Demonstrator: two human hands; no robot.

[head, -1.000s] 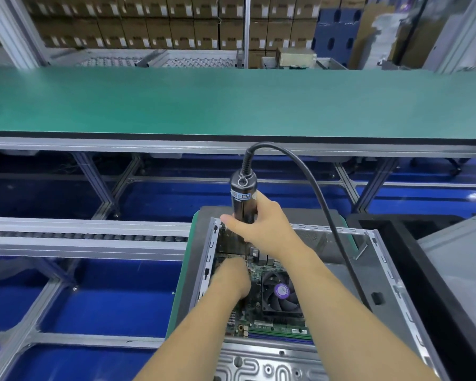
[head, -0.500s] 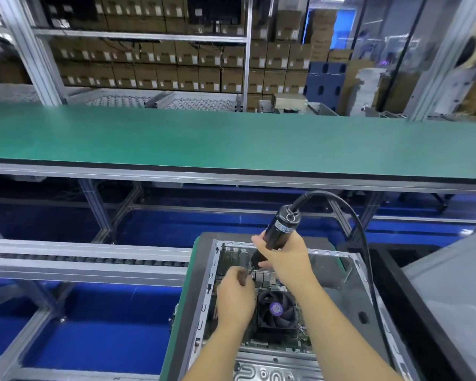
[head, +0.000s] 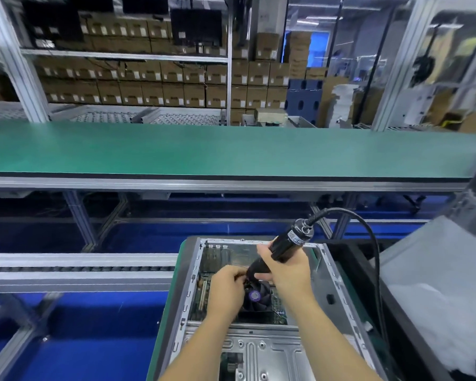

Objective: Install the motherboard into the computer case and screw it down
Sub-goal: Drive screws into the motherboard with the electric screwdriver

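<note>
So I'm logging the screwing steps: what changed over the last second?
The right hand tipped the electric screwdriver from upright to a slant, top leaning right. The left hand rose off the motherboard to the driver's tip. The right hand's grip stayed; the board stayed in the case.

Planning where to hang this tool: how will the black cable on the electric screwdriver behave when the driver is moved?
The cable arcs up from the electric screwdriver in the right hand, so it looks springy rather than limp. It probably tugs back a little. Trailing past the computer case, it could snag.
</note>
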